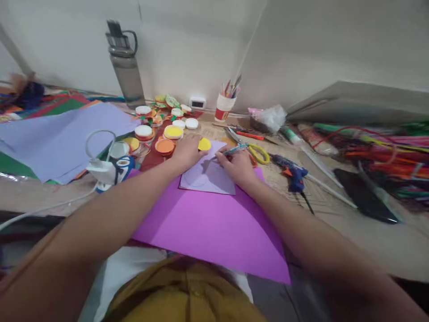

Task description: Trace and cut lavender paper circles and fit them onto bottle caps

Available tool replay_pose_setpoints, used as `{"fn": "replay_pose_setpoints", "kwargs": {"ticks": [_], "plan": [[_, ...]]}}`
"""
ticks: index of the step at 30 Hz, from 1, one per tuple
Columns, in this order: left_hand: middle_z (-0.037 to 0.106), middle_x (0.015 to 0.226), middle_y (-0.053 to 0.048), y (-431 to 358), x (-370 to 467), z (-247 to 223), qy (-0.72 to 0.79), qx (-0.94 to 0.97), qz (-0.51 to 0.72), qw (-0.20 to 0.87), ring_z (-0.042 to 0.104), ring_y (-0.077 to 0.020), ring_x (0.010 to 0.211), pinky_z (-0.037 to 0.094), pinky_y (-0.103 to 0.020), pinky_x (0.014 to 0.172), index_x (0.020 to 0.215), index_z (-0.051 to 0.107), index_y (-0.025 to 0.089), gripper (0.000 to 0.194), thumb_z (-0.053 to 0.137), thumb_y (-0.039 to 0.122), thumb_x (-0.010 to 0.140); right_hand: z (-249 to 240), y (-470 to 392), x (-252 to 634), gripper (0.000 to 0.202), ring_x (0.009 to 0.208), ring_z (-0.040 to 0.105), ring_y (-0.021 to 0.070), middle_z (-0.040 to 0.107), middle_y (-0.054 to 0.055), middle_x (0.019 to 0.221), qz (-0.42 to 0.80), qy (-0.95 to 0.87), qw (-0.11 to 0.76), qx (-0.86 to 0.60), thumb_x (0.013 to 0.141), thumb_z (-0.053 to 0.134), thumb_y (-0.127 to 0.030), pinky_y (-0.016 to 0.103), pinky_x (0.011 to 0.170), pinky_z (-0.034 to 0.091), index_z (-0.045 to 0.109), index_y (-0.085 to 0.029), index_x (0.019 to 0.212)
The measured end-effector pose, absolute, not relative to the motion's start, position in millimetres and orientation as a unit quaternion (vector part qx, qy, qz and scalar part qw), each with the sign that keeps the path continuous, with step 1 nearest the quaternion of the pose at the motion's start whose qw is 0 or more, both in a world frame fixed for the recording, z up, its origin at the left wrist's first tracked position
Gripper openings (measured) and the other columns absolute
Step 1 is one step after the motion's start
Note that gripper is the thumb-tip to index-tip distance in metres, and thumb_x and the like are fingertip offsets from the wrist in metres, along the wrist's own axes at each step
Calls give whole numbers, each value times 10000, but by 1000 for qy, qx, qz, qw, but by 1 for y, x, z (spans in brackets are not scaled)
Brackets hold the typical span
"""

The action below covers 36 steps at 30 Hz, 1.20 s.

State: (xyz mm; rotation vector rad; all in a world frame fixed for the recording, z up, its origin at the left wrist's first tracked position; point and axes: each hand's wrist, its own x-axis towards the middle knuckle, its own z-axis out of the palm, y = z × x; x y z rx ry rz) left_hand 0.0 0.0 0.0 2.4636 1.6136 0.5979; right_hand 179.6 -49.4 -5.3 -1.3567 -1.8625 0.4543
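Observation:
Light purple paper (214,181) lies on a large bright purple sheet (208,223), with a faint round outline at its lower left. My left hand (188,151) rests at the paper's upper left, its fingers spread beside a small yellow disc (204,144). On the right part of the paper, my right hand (237,164) is closed around a blue patterned pen (236,149), whose tip points left towards the paper's middle. Yellow-handled scissors (258,153) lie just beyond my right hand.
Round white, yellow and orange pieces (165,146) stand at the back left. A tall bottle (127,74) and a pencil cup (225,107) are near the wall. To the right are a glue gun (295,176), a black object (363,194) and colourful craft sticks (385,154).

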Motion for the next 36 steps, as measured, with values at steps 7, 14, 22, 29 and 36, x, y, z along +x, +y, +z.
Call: {"fn": "replay_pose_setpoints", "kwargs": {"ticks": [7,14,22,29,36], "plan": [[612,1363,-149,-1,0,3,543,818,180,67,540,-289,1274,403,-389,1073,1309,591,121,512,651,397,882,-7,-52,179,222,586,582,172,645,33,640,180,-735,387,-526,898,535,-347,295,597,425,638,-184,786],[612,1349,-159,-1,0,2,541,819,179,62,545,-294,1259,405,-390,1069,1316,589,103,527,636,410,889,-5,-53,180,207,607,593,175,648,30,643,190,-732,386,-529,895,539,-343,293,605,443,634,-193,786],[616,1348,-147,-1,0,4,544,817,180,62,538,-287,1270,404,-384,1072,1318,591,127,521,645,406,882,-3,-55,180,187,569,566,160,623,17,613,198,-733,388,-523,883,545,-321,286,585,426,611,-202,755],[616,1339,-159,0,0,2,537,821,185,61,537,-296,1269,399,-392,1077,1318,593,109,529,646,405,882,-1,-56,181,184,585,577,171,627,21,606,196,-728,382,-535,868,547,-325,287,582,433,601,-208,736],[621,1334,-149,1,-1,1,539,821,182,55,540,-285,1266,403,-382,1072,1301,601,132,508,641,420,885,-2,-56,182,193,568,564,172,612,20,588,208,-722,385,-536,857,543,-346,290,573,437,586,-211,727]]}}
